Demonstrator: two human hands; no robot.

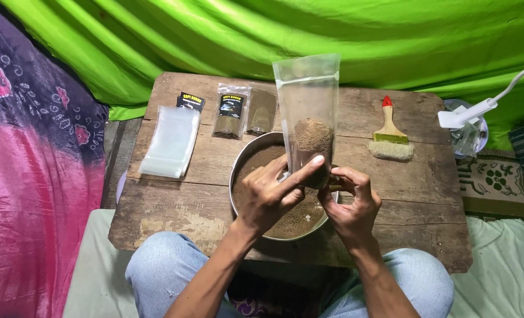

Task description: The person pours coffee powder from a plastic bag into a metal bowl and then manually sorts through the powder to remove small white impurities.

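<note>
A clear plastic pouch [308,100] stands upright over a round metal pan [249,154] of brown powder. Brown powder fills the pouch's lower part. My left hand [268,197] grips the pouch's lower left side, forefinger laid across its front. My right hand [351,203] pinches the pouch's bottom right corner. Both hands hover above the pan, which rests on a worn wooden table [173,206].
A stack of empty clear pouches [170,141] lies at the table's left. Two filled, labelled pouches [230,110] and a plain filled pouch [262,111] lie behind the pan. A wooden brush with a red tip [390,136] lies at the right. Green cloth hangs behind.
</note>
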